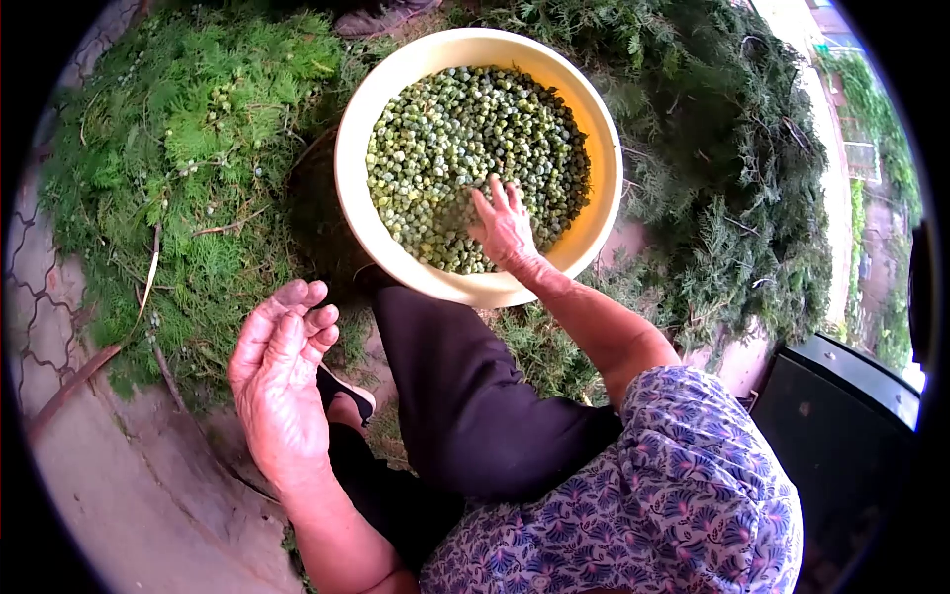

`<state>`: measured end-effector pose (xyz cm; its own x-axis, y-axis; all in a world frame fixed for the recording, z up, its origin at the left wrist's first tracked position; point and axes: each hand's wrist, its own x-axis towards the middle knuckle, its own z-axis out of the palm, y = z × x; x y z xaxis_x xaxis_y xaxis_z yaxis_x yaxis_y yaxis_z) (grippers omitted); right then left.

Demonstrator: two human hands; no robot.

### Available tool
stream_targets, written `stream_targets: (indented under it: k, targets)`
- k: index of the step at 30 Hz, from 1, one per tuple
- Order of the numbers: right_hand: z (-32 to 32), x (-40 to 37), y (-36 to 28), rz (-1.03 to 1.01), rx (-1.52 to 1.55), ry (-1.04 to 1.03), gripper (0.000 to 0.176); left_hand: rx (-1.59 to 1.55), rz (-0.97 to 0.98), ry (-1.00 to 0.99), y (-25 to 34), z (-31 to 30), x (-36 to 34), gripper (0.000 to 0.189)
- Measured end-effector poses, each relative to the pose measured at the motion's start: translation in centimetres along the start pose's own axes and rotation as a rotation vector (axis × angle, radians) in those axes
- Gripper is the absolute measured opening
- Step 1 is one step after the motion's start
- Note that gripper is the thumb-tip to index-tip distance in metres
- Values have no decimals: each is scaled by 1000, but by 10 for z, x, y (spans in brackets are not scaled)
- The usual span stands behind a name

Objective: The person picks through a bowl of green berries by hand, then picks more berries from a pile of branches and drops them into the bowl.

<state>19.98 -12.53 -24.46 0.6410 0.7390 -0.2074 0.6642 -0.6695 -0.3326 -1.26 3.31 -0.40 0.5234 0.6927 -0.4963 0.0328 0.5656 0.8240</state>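
Observation:
A round yellow basin [604,158] holds a thick layer of small green berries or cones [445,139]. Over its lower right part, my right hand [505,226] reaches in with fingers spread, the fingertips at the berries. My left hand [284,371] is raised at the lower left, palm up and fingers slightly curled, apart from the basin. Nothing can be made out in its palm. Leafy green branches [228,139] lie to the left of the basin, beyond my left hand.
More dark green branches [732,198] are heaped on the right. A dark box-like object [831,416] stands at the lower right. Long bare twigs [153,267] and paving [109,465] are at the left. My knee [445,376] is below the basin.

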Motion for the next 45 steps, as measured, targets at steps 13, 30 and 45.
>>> stream_targets:
  k: [13, 30, 45]
  targets:
    - [-56, 102, 112, 223, 95, 275, 66, 57, -35, 50, 1, -12, -1, 23]
    - [-69, 61, -7, 103, 251, -434, 53, 32, -25, 123, -1, -8, 2, 22]
    - [-43, 203, 93, 161, -137, -44, 63, 80, -60, 207, -1, -25, -3, 21]
